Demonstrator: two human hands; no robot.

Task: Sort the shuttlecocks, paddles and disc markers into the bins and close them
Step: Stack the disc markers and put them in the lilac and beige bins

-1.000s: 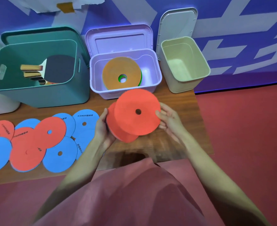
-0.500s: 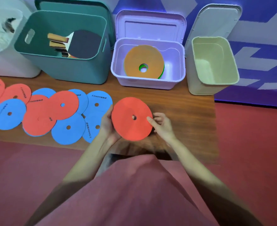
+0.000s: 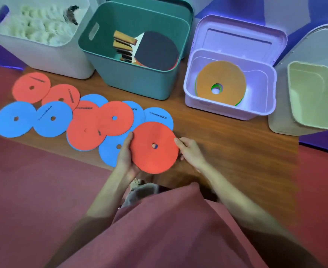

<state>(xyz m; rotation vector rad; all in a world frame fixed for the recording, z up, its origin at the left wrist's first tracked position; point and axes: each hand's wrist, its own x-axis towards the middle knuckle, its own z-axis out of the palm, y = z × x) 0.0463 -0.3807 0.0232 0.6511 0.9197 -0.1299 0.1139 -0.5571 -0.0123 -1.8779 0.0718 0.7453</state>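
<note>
The flat red foam disc marker (image 3: 154,147) sits between both hands just in front of the lilac plastic bin (image 3: 230,111), low over the wooden counter (image 3: 236,151). The left hand (image 3: 125,157) cups its left edge in a curled grip; the right hand (image 3: 190,151) touches the opposite rim, its grip half-hidden. The disc looks thin, light and bendy, not fragile, so it is best pinched at the rim, thumb on top.
</note>
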